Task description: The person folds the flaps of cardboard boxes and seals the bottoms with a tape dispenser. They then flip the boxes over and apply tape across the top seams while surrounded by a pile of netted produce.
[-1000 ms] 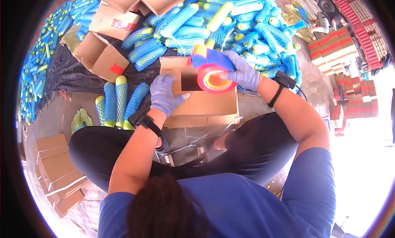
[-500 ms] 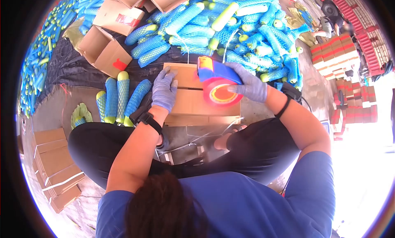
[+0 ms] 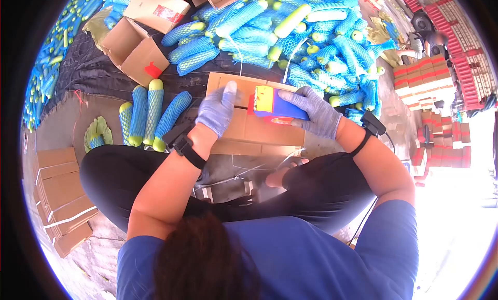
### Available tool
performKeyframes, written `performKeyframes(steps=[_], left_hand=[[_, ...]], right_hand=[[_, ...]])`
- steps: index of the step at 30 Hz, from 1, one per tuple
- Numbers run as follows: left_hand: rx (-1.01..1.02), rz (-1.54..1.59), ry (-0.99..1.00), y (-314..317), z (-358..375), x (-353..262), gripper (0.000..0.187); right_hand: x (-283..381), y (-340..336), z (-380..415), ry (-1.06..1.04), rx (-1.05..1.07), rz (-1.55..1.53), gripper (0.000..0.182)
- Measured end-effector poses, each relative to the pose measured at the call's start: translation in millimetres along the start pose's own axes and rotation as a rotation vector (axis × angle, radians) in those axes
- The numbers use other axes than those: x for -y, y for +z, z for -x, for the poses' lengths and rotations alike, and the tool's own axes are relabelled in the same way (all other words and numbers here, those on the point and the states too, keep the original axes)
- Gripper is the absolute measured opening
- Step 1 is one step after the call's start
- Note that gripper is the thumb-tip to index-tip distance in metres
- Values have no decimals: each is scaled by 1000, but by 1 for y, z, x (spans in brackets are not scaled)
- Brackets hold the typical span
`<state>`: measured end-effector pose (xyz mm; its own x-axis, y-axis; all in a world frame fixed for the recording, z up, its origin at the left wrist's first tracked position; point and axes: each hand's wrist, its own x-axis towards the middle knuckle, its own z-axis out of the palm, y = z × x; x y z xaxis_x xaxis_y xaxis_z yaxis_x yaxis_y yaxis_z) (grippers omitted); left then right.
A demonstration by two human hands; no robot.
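A cardboard box [image 3: 259, 131] lies between my legs with its flaps folded over. My right hand [image 3: 316, 112], in a grey glove, is wrapped round a blue, yellow and red tape dispenser [image 3: 280, 104] above the right part of the box. The roll of tape is mostly hidden under the dispenser. My gloved left hand [image 3: 217, 108] is over the left side of the box, thumb raised and slightly blurred, with its fingers apart and nothing seen in it.
Several green vegetables in blue nets [image 3: 148, 113] stand left of the box, and a large heap [image 3: 311, 35] lies beyond. An open carton [image 3: 136, 53], flattened cardboard [image 3: 65, 196] and stacked boxes [image 3: 423, 79] surround me. A person [image 3: 434, 39] is at the upper right.
The tape dispenser has turned in my right hand, so its roll shows less. My left hand has shifted off the box's top left edge, toward me and slightly right, its thumb lifted.
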<state>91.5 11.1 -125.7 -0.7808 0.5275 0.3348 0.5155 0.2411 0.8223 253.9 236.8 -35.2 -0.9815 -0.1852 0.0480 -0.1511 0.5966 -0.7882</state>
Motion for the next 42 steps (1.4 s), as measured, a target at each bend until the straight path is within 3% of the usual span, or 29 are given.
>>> performKeyframes(steps=[2, 3, 4, 6, 8, 9, 10, 11, 12, 13, 14, 15, 16, 18, 20, 22, 26, 28, 31, 32, 35, 38, 39, 40, 42], left_hand=[[376, 793, -1037, 6, -5, -14, 48], [377, 793, -1034, 6, -5, -11, 48], [581, 995, -1050, 4, -3, -5, 47], [791, 1198, -1059, 13, 6, 0, 46], [328, 1028, -951, 29, 13, -11, 41], [331, 1026, -946, 32, 14, -15, 41], [197, 917, -926, 36, 16, -19, 38], [64, 809, -902, 38, 16, -21, 35], [65, 810, -902, 38, 16, -12, 35], [88, 559, -719, 37, 16, 10, 36], [110, 310, -533, 33, 16, 32, 36], [51, 330, -560, 29, 16, 49, 35], [-12, 349, -580, 19, 12, 64, 34], [-21, 98, -622, -18, 0, 95, 32], [-192, 239, -902, -49, -8, 100, 31], [-179, 352, -911, -50, -2, 140, 32], [-74, -7, -762, -26, 12, 160, 36], [238, -138, -812, -12, 23, 157, 38], [389, 660, -1024, 60, 59, 270, 37], [393, 658, -1021, 67, 53, 265, 37], [278, 137, -1044, 84, 38, 252, 53], [421, -550, -872, 17, 15, 112, 55], [50, -168, -674, 33, 23, 149, 60], [-184, 205, -382, 49, 32, 185, 66], [-60, 662, -71, 10, 13, 77, 77]], right_hand=[[1, 2, -1, 7, -13, -21, 69], [2, 2, -1, 18, -12, 3, 69], [6, 1, -2, 30, -9, 26, 69], [16, 1, -3, 161, 20, 26, 72], [28, 2, -8, 278, 21, -138, 75], [32, 2, -10, 313, 14, -219, 76], [35, 1, -12, 349, 5, -301, 77], [38, -1, -14, 292, 9, -147, 61], [38, -3, -15, 264, 13, -72, 56], [39, -5, -16, 237, 15, 4, 55], [37, -8, -17, 72, 54, 403, 55], [37, -9, -18, -103, 94, 800, 56], [35, -10, -19, -108, 92, 798, 56], [32, -8, -20, 39, 65, 679, 55], [34, -9, -22, 84, 114, 713, 53], [39, -10, -26, 132, 164, 748, 51], [41, -4, -34, 175, 194, 793, 49], [41, -4, -36, 179, 208, 789, 46], [47, -4, -43, 223, 257, 803, 44], [46, -4, -44, 220, 266, 802, 47], [45, -4, -44, 236, 285, 791, 50], [51, -6, -48, 236, 309, 789, 47], [53, -7, -48, 232, 327, 795, 45], [51, -8, -47, 237, 329, 797, 45], [47, -7, -44, 259, 299, 768, 45]])
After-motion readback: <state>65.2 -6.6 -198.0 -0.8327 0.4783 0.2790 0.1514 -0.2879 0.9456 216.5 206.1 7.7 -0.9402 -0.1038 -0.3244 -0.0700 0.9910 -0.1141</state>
